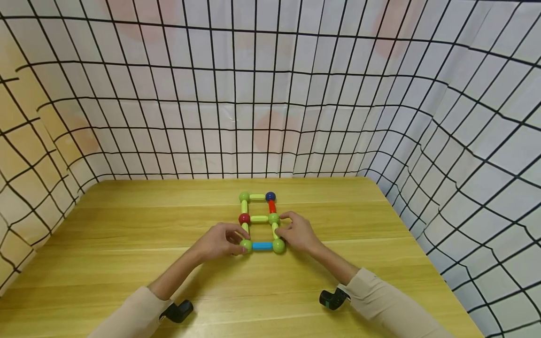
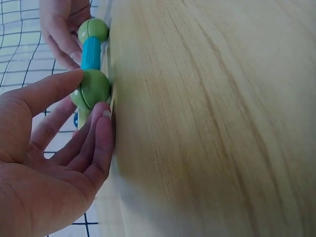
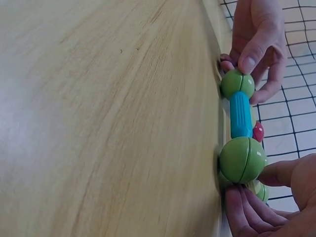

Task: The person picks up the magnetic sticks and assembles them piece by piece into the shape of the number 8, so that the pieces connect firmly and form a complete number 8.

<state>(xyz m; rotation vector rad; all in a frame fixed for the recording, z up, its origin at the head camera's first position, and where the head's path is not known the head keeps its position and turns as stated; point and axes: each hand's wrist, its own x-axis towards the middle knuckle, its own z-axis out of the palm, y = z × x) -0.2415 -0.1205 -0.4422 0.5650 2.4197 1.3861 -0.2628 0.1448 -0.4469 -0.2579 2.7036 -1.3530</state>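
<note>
A flat ladder-shaped frame of magnetic rods and balls lies on the table. Its near edge is a blue rod (image 1: 262,246) between a left green ball (image 2: 94,89) and a right green ball (image 3: 242,160). My left hand (image 1: 220,241) pinches the left one between thumb and fingers. Around the yellow-green rod (image 1: 275,229) on the right side, my right hand (image 1: 299,232) curls its thumb and fingers, its index finger by the middle green ball (image 1: 274,218). Farther back are a dark red ball (image 1: 244,218), a red rod (image 1: 272,206) and a dark blue ball (image 1: 270,196).
The wooden table (image 1: 127,216) extends around the frame. White cloth walls with a black grid (image 1: 262,94) rise behind it and at both sides. Black wrist-worn devices (image 1: 179,311) sit at each sleeve, close over the tabletop.
</note>
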